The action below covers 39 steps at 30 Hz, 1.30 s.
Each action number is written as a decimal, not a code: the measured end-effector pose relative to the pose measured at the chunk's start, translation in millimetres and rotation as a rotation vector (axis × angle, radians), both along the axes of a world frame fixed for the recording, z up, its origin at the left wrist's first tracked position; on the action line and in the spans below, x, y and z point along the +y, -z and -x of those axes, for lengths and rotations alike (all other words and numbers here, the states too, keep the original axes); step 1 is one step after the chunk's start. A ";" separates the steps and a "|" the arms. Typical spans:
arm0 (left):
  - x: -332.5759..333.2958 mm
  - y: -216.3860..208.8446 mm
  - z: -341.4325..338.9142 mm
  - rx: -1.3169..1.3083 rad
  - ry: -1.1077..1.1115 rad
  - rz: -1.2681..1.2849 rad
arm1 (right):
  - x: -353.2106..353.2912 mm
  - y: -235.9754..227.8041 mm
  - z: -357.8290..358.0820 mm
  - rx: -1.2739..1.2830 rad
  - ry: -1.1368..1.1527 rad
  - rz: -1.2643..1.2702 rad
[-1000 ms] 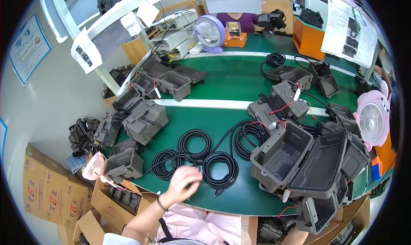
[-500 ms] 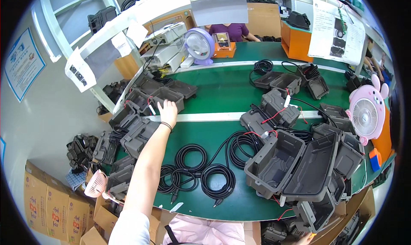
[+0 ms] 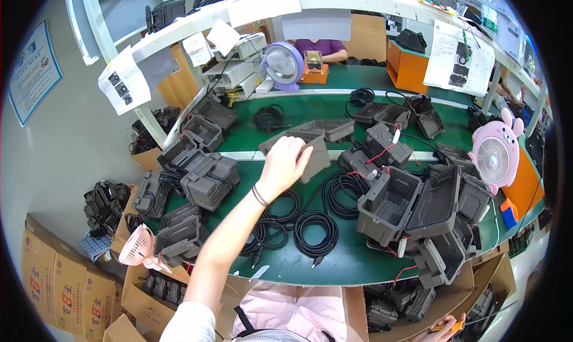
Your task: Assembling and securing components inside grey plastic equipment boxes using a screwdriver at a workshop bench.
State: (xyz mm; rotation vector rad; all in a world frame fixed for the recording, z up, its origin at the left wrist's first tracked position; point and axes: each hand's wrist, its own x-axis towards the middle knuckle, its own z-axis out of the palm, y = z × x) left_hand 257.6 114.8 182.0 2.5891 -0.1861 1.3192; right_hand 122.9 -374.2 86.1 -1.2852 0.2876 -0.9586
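Observation:
My left hand (image 3: 285,163) reaches across the middle of the bench, its fingers closed over the near edge of a dark grey hinged plastic case (image 3: 318,154). The case is lifted off the bench with its lid swung open, slightly blurred by motion. Coiled black cables (image 3: 316,233) lie on the green bench below it. At the lower right, past the bench's front edge, my right hand (image 3: 440,330) is closed around an orange-handled screwdriver (image 3: 458,326) with a thin shaft pointing right. Next to it on the bench stands a large open grey case (image 3: 389,206).
More grey cases (image 3: 209,181) are stacked at the left, beside a small pink fan (image 3: 138,245). A bunny-shaped pink fan (image 3: 495,157) stands at the right. Cardboard boxes (image 3: 65,282) flank the bench. A person in purple (image 3: 325,48) sits across, beyond a purple fan (image 3: 283,66).
My left hand has lifted the grey case from the left-hand group and carried it right, to mid-bench. A black cable coil shows where it was. My right hand has come further into view with the screwdriver.

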 end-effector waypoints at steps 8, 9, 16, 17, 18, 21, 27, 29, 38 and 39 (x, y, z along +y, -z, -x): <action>-99.1 -33.0 179.0 0.063 -0.104 0.001 | 75.3 26.7 43.6 0.047 -0.790 -0.043; -108.8 -23.2 199.0 0.034 -0.068 0.003 | 88.1 30.7 48.3 0.095 -0.868 0.005; -158.2 79.2 229.9 0.396 -0.223 -0.050 | 176.2 46.0 44.1 0.171 -1.182 0.151; -162.8 96.3 235.6 0.404 -0.171 -0.079 | 182.2 52.6 41.1 0.157 -1.174 0.208; -166.2 108.9 241.0 0.406 -0.118 -0.110 | 186.3 55.0 38.8 0.148 -1.171 0.230; -160.5 96.0 260.2 0.406 0.141 0.010 | 195.5 58.5 38.6 0.211 -1.123 0.206; -91.0 89.9 310.0 0.389 -0.103 0.240 | 209.1 32.7 47.0 0.397 -1.105 0.233; -67.0 83.8 323.1 0.606 -0.213 0.188 | 212.9 32.8 46.0 0.335 -1.084 0.276; 6.4 118.4 370.5 0.535 0.887 1.713 | 230.3 25.5 21.0 0.262 -1.176 0.243; -7.9 96.8 355.5 0.411 1.029 1.953 | 232.1 25.3 17.2 0.264 -1.204 0.287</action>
